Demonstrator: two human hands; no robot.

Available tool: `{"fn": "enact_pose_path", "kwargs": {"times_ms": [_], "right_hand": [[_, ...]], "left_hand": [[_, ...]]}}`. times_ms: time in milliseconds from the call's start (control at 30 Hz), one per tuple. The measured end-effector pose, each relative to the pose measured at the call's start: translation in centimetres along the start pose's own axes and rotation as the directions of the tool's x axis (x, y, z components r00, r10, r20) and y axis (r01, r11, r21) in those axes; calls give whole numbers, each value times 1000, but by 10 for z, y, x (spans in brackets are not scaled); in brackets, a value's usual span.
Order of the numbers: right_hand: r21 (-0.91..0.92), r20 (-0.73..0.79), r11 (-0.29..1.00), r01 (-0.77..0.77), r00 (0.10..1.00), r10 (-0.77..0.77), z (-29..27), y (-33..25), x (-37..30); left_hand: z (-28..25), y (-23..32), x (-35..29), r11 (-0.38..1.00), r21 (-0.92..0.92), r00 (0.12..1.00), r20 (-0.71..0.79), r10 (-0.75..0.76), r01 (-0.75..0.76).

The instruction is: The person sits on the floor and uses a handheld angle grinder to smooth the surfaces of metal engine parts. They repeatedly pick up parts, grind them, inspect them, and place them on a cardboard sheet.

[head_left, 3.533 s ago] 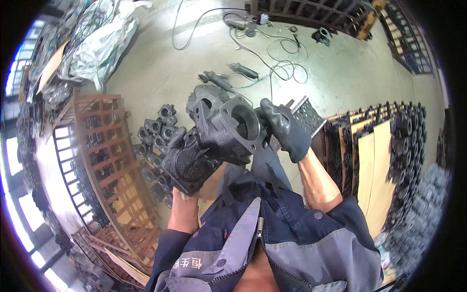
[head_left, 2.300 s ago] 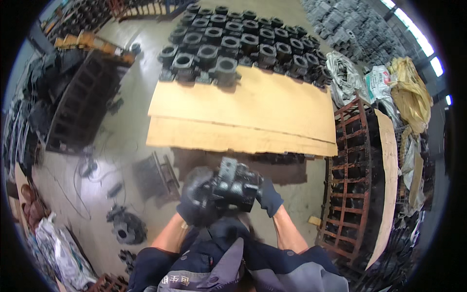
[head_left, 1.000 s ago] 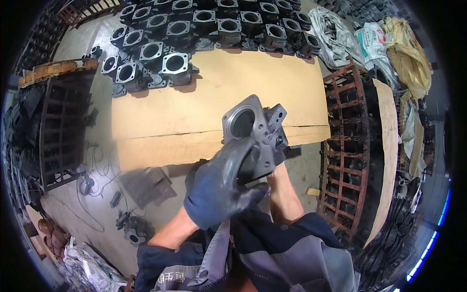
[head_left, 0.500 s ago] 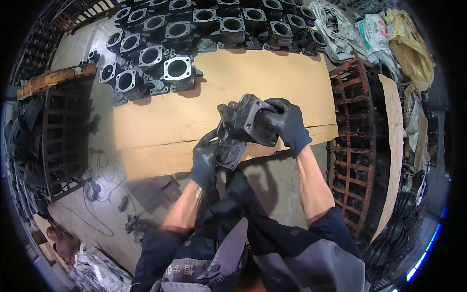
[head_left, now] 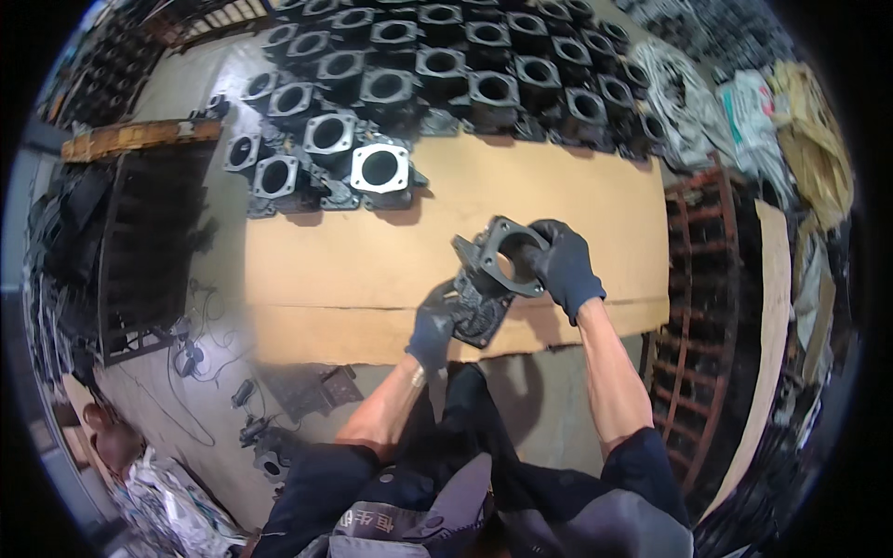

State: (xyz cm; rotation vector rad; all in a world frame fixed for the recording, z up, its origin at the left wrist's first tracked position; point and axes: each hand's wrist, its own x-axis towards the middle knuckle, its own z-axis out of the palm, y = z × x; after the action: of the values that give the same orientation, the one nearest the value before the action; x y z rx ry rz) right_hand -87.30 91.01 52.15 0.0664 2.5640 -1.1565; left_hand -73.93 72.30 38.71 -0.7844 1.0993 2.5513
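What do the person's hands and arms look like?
The left hand and right hand wear dark gloves, bluish near the wrists and blacker toward the fingers. Dark navy sleeves end near the elbows, leaving the forearms bare.

Your left glove (head_left: pixel 433 327) and right glove (head_left: pixel 569 268) are slate blue at the cuff and black over the fingers. The metal part (head_left: pixel 477 279) between them is charcoal black. The cardboard (head_left: pixel 595 200) is tan, crossed by a dark line near its front edge. Toward its far left corner, one silver-topped block (head_left: pixel 404 169) shines nearly white; the other blocks (head_left: pixel 495 115) along the far edge are black with greyer rims. Your jacket (head_left: pixel 595 507) is navy with grey panels.
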Motion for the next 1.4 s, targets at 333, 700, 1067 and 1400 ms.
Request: {"fn": "enact_pose_path", "kwargs": {"times_ms": [333, 700, 1067, 1400], "right_hand": [[-150, 128, 988, 31, 992, -11, 23, -8, 108], [-391, 94, 891, 230, 973, -210, 38, -28, 206], [-406, 174, 888, 218, 972, -159, 61, -45, 251], [-316, 277, 893, 321, 931, -236, 81, -57, 265]], "left_hand": [[1, 21, 90, 984, 172, 998, -25, 56, -51], [-7, 34, 156, 826, 508, 938, -91, 334, -244], [-29, -6, 135, 806, 577, 932, -204, 299, -132], [-23, -5, 145, 794, -592, 989, -119, 82, -137]]}}
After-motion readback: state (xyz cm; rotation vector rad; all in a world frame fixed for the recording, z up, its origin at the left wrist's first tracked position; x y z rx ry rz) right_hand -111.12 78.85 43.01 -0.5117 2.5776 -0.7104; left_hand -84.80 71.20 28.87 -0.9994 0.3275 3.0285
